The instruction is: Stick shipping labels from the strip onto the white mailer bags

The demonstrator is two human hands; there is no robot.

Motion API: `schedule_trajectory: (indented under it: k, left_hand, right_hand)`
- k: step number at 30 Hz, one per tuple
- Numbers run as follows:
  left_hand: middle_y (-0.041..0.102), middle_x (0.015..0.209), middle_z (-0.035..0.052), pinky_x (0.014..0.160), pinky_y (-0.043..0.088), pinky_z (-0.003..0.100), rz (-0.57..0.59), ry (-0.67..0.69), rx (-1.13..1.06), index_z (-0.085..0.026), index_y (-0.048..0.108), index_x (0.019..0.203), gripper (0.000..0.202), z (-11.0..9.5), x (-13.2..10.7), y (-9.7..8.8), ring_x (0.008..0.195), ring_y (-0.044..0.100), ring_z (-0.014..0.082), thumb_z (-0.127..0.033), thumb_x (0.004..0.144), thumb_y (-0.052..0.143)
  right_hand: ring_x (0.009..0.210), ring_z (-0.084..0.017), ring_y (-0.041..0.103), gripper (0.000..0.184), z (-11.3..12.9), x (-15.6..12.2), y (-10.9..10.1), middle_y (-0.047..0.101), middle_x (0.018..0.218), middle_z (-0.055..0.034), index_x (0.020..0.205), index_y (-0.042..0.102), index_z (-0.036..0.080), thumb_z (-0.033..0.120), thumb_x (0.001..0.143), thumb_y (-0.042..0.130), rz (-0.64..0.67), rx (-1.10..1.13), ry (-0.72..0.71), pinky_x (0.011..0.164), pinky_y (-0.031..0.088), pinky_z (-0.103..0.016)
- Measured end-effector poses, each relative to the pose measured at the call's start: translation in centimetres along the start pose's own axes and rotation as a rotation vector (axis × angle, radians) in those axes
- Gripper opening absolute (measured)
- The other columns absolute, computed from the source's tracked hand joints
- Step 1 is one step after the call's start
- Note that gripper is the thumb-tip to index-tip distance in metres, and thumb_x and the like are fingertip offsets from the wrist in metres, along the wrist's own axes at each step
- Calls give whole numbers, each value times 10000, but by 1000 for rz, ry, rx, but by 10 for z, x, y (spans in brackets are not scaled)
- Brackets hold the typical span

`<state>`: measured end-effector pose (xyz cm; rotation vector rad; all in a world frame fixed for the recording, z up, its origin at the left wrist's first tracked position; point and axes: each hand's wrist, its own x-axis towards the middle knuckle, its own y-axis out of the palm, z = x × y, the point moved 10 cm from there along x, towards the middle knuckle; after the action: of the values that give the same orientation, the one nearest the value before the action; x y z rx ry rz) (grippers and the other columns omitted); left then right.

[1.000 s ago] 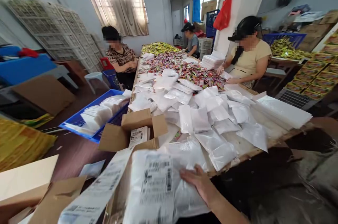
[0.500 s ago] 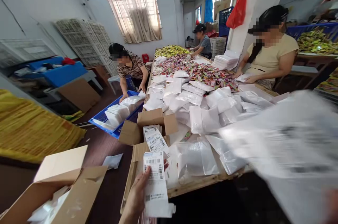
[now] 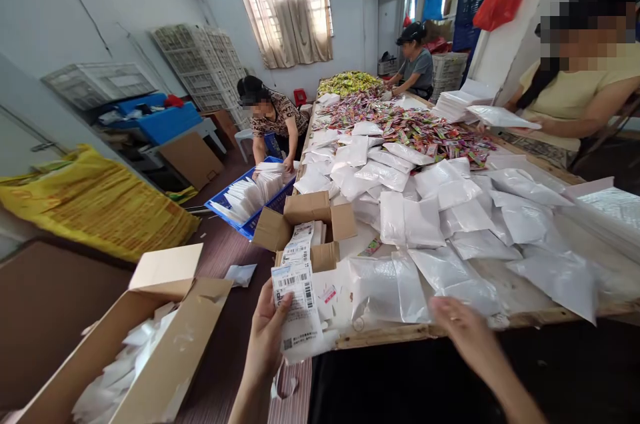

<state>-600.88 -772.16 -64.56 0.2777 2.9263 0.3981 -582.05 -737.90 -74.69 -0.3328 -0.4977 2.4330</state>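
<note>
My left hand (image 3: 265, 337) is closed on a strip of white shipping labels (image 3: 298, 291) that runs up into a small open cardboard box (image 3: 320, 217) on the table. My right hand (image 3: 463, 331) hovers at the table's near edge with fingers loosely apart and nothing in them, just below a clear plastic bag (image 3: 385, 287). Several white filled pouches (image 3: 425, 211) are spread across the wooden table (image 3: 530, 307) beyond it.
An open cardboard carton (image 3: 165, 351) holding white packets stands at lower left. A blue crate (image 3: 250, 197) of white packets sits beside the table, with a person bent over it. Colourful sachets (image 3: 415, 131) are heaped mid-table. Two more people sit at the right and far end. Yellow sacks (image 3: 100, 204) lie left.
The view has swung left. The large white packet that blurred across the right is gone from my right hand, which is now empty. My left hand still grips the label strip.
</note>
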Motion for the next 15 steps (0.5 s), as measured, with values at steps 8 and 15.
schedule_trajectory:
  k: [8,15]
  left_hand:
    - [709,1157,52,843,556,293,-104,-3,-35,-268,487,1351,731,-1,-12,-25,1024,679,260,-359,698,804]
    - [729,1085,49,840,562,303,-194,67,-40,-241,569,1287,669,-16,-9,-39,993,689,256,-383,680,811]
  right_hand:
    - [757,-312,627,293,15,23,61,643,755,-103,804,652,197,473,757,568,31,-42,28,679,470,-409]
    - [790,-201,605,309,168,41,-11,672,910,-45,994,668,206,447,799,663,28,211,-338,715,466,-281]
